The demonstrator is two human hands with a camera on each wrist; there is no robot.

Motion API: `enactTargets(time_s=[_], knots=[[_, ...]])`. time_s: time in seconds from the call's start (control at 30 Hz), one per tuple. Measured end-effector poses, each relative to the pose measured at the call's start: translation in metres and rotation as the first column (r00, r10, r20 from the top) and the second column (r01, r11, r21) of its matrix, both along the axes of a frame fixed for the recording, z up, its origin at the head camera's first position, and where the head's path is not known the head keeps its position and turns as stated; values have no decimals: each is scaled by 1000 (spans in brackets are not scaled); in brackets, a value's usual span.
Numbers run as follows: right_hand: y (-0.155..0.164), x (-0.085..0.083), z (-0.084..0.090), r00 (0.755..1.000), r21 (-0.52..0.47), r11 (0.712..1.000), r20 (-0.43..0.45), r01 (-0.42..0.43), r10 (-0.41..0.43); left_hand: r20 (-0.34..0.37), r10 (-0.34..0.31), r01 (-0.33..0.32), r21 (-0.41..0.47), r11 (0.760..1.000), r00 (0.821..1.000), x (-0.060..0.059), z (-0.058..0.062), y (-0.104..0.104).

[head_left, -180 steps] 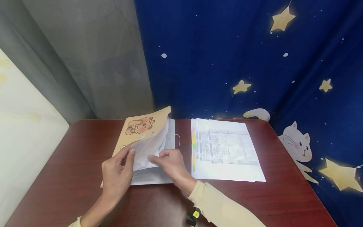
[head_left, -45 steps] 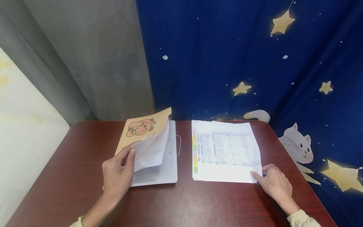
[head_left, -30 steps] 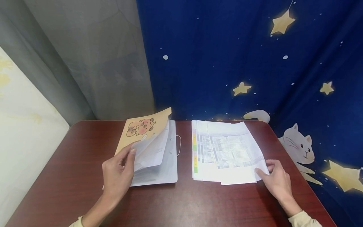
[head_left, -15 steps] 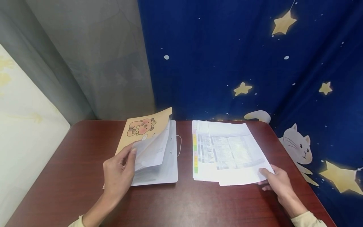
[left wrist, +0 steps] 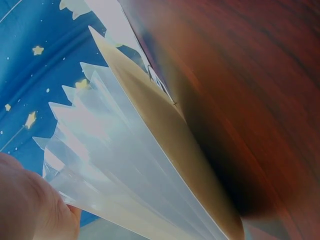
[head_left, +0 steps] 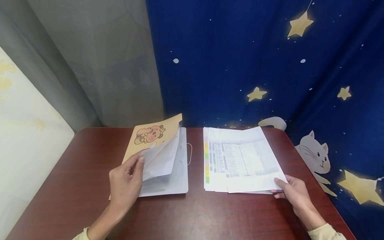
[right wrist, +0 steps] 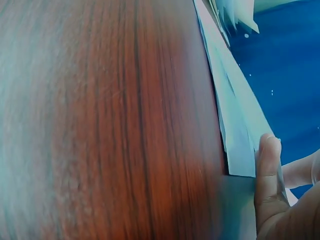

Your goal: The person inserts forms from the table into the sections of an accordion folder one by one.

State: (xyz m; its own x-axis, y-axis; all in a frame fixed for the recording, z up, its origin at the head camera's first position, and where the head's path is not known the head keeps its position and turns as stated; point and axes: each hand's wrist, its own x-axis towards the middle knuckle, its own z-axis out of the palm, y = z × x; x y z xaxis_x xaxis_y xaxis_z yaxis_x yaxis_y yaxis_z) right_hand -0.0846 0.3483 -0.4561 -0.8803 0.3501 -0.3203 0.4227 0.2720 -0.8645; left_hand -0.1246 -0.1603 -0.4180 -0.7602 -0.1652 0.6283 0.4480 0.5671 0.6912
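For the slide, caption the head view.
Left hand holds a cartoon folder open while right hand pinches the top sheet of a paper stack.

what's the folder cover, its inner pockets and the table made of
Folder cover: matte tan card or thin plastic; it bends in one stiff sheet. Inner pockets: translucent, glossy plastic film, light shining through. Table: reddish-brown wood or wood-look laminate, streaky grain, slight sheen.

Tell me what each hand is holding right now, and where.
The left hand holds the folder open by the near edge of its cover and front pockets. The right hand pinches the top sheet at its near right corner.
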Motion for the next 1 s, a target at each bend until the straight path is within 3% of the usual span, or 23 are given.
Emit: enactTargets(time_s=[0.53,0.8,1.0], knots=[[-20,-15,5,998,-49,999,-48,25,-27,-37,3,-3,3,1000,999,-2,-3,-1],[-37,-13,9,998,-206,978,-51,13,-24,-33,1,0,8,1000,999,-1,-4,0],[-49,-6,18,999,-232,973,-55,-10,-3,-52,-2,2,11,1000,999,-1,-3,0]])
